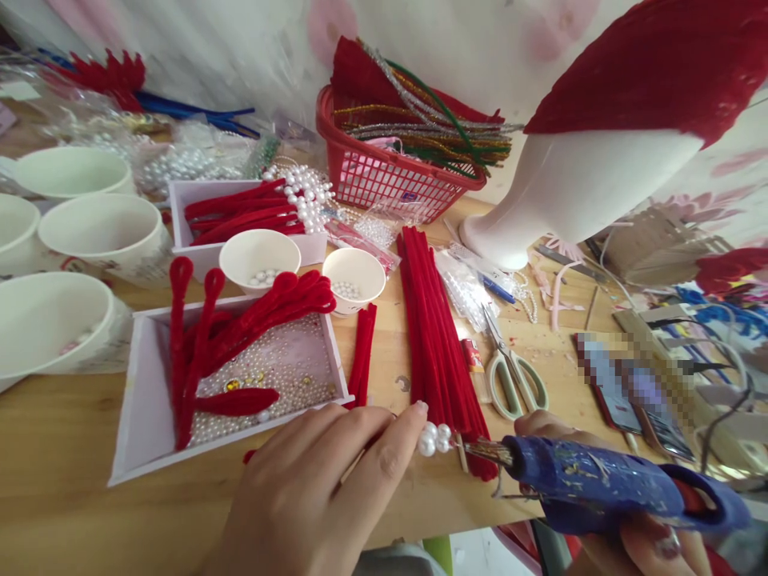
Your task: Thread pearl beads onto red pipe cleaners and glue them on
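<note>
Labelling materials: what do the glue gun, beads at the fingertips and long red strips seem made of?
Glue gun: probably hard plastic; moulded, smeared blue body. Beads: plastic or glass, unclear; pearly, glossy highlights. Long red strips: likely textile pile; matte, fuzzy surface.

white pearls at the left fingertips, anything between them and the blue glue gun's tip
A short pale stick shows between the white pearls and the tip of the blue glue gun; whether it blocks the way is unclear.

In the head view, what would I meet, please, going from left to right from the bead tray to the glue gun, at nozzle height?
Tray, left hand, pearls, glue gun. Left out for overlap: red strips, right hand.
</note>
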Motion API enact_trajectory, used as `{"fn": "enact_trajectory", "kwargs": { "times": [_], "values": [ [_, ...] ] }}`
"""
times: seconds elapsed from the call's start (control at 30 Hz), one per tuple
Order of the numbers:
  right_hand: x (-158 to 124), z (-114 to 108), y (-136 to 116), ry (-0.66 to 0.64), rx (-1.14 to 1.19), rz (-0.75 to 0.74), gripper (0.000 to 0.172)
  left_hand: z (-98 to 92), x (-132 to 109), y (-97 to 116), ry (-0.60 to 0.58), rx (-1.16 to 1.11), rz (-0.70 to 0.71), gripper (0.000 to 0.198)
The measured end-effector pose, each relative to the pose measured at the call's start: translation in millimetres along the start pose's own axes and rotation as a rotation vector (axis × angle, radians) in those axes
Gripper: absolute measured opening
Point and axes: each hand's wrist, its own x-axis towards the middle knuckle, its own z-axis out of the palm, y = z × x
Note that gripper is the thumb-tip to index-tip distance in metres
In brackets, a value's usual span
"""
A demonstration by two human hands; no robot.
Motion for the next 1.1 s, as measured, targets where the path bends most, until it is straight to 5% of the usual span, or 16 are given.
{"fn": "enact_trajectory", "kwargs": {
  "times": [0.4,0.57,0.73,0.9,1.1],
  "values": [
    [-1.4,64.4,-18.6,0.022,0.060,-0.050,0.035,1.6,-1.4,-0.5,-0.015,0.009,-0.006,0.037],
    [-15.0,44.2,-7.6,0.041,0.078,0.010,0.022,-7.6,1.7,-5.4,-0.040,0.093,0.064,0.038],
    [-6.4,23.4,5.3,-0.116,0.114,-0.083,0.012,-9.9,3.2,-4.8,0.018,0.080,0.073,0.035],
    [-1.3,20.2,9.3,-0.211,0.102,-0.215,0.007,-7.1,4.0,-1.6,0.045,0.087,0.062,0.034],
    [-2.1,25.0,10.0,-0.242,0.106,-0.169,0.017,-10.3,6.7,-3.5,0.011,0.095,0.091,0.034]
  ]
}}
